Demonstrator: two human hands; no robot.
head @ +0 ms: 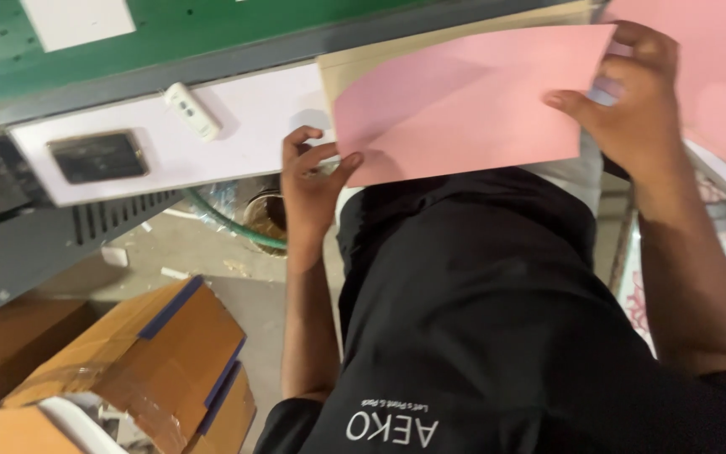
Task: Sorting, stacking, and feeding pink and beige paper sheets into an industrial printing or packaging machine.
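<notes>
A pink sheet of paper [464, 101] is held flat between both hands, in front of my black shirt. My left hand [308, 181] grips its lower left corner, thumb on top. My right hand [628, 97] pinches its right edge, thumb over the face and fingers behind. A tan sheet [355, 63] lies just behind the pink one, its top left edge showing. More pink paper [716, 76] sits to the right of my right hand.
A white and grey machine panel [153, 139] with a dark screen and a small white switch stands at the left, under a green perforated board [170, 34]. Brown cardboard boxes [153, 353] with blue tape crowd the floor at the lower left. A green hose [228, 220] curls below the panel.
</notes>
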